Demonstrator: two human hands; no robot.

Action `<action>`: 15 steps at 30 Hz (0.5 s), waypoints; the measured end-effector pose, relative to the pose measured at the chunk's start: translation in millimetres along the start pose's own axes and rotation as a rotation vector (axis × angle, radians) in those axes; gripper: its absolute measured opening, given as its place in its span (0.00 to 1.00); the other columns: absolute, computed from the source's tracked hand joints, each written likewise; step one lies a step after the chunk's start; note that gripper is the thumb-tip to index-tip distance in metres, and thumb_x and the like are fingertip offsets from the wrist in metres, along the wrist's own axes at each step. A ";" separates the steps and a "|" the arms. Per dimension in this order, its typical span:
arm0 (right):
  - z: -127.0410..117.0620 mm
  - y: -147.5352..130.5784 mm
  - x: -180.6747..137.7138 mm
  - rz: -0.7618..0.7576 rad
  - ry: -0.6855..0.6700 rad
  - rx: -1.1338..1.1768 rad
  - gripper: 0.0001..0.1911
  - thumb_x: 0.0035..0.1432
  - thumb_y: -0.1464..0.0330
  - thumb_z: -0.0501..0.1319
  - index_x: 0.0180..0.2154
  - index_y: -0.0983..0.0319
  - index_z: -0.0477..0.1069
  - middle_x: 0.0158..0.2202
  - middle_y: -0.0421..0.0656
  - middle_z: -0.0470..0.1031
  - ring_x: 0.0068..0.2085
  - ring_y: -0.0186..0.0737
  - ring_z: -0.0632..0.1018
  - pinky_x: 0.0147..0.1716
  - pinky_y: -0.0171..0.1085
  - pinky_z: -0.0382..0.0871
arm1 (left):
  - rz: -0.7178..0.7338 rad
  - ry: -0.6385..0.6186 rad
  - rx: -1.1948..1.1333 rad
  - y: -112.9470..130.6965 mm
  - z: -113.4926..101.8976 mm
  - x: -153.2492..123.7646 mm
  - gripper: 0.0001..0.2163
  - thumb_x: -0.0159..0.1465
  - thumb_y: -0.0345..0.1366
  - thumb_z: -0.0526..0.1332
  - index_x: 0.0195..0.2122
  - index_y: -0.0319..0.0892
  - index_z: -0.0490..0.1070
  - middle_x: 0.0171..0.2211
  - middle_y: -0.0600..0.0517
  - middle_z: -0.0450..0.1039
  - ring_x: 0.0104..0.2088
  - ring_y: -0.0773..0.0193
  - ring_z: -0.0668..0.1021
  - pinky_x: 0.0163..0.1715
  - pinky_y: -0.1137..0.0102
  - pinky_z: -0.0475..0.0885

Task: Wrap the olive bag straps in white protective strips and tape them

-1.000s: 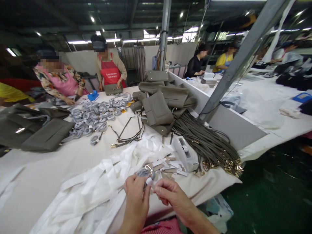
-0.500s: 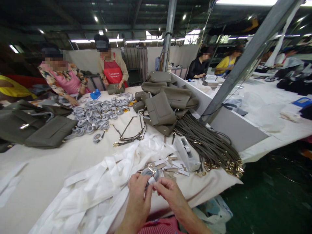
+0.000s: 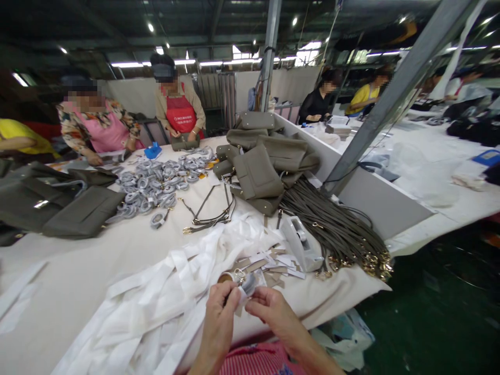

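Near the table's front edge, my left hand (image 3: 221,307) is closed on a coiled strap (image 3: 249,283) wrapped in grey-white covering. Its gold clasp (image 3: 239,274) sticks up above my fingers. My right hand (image 3: 269,306) pinches the coil's right side at a white paper band (image 3: 242,296); the fingertips are partly hidden. Just behind my left hand lies a round brown roll (image 3: 225,277), perhaps tape. White and tan paper slips (image 3: 281,263) are scattered beyond my right hand, beside a grey tape dispenser (image 3: 300,245).
White strips (image 3: 167,291) heap at left. Wrapped coils (image 3: 156,179) pile farther back, near loose straps (image 3: 211,219). Olive bags (image 3: 258,172) and long straps (image 3: 332,224) with gold clasps lie along a low partition (image 3: 383,211). Co-workers (image 3: 182,112) work across the table; a post (image 3: 390,104) slants at right.
The coil has turned and tilted in my hands, its ring now seen more edge-on. My left hand has shifted slightly, and the brown roll shows more clearly.
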State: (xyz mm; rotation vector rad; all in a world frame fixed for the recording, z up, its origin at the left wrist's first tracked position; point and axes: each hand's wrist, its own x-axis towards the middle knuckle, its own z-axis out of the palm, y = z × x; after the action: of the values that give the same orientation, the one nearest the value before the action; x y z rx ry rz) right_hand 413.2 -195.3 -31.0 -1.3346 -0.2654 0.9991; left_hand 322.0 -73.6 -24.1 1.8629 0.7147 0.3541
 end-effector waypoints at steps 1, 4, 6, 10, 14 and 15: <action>1.4 2.6 2.0 -0.041 0.026 0.045 0.12 0.42 0.64 0.70 0.32 0.63 0.77 0.23 0.37 0.69 0.27 0.35 0.69 0.30 0.34 0.62 | 0.008 0.001 0.001 -0.3 0.8 -1.1 0.15 0.65 0.46 0.56 0.37 0.43 0.77 0.34 0.51 0.74 0.39 0.58 0.75 0.42 0.64 0.70; 7.4 9.3 7.8 -0.071 0.103 0.117 0.20 0.39 0.60 0.74 0.35 0.61 0.76 0.27 0.39 0.73 0.30 0.38 0.71 0.32 0.35 0.65 | 0.041 -0.003 0.045 -0.4 4.4 -5.8 0.15 0.65 0.47 0.57 0.41 0.45 0.78 0.36 0.49 0.74 0.41 0.55 0.74 0.45 0.60 0.69; 10.5 12.7 9.6 -0.060 0.134 0.132 0.23 0.36 0.58 0.75 0.35 0.62 0.76 0.25 0.38 0.72 0.26 0.35 0.68 0.27 0.33 0.62 | 0.074 0.034 0.093 -0.3 7.7 -9.2 0.13 0.65 0.47 0.58 0.41 0.46 0.78 0.36 0.49 0.74 0.41 0.55 0.74 0.47 0.57 0.68; 10.6 19.2 9.3 -0.046 0.184 0.158 0.26 0.35 0.55 0.76 0.34 0.62 0.74 0.23 0.35 0.68 0.21 0.29 0.60 0.19 0.30 0.51 | 0.208 0.145 0.205 0.3 14.5 -14.1 0.10 0.66 0.42 0.57 0.41 0.49 0.77 0.36 0.50 0.76 0.43 0.53 0.72 0.51 0.52 0.62; 9.0 24.8 7.5 -0.013 0.233 0.199 0.27 0.37 0.54 0.76 0.37 0.60 0.71 0.19 0.32 0.63 0.19 0.26 0.53 0.17 0.29 0.42 | 0.345 0.179 0.292 3.8 19.0 -15.5 0.11 0.69 0.40 0.55 0.45 0.50 0.76 0.36 0.51 0.77 0.43 0.54 0.71 0.50 0.53 0.61; 9.4 25.1 6.3 0.001 0.238 0.215 0.28 0.37 0.54 0.75 0.38 0.60 0.71 0.18 0.30 0.61 0.18 0.25 0.51 0.17 0.29 0.40 | 0.373 0.170 0.305 5.3 19.6 -15.8 0.11 0.69 0.40 0.55 0.46 0.50 0.76 0.35 0.51 0.77 0.43 0.54 0.71 0.49 0.54 0.60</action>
State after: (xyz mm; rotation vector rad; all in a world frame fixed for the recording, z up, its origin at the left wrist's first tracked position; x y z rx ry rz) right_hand 399.2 -186.5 -53.1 -1.2414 0.0226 0.8346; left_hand 322.1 -99.3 -25.7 2.2814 0.5526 0.6798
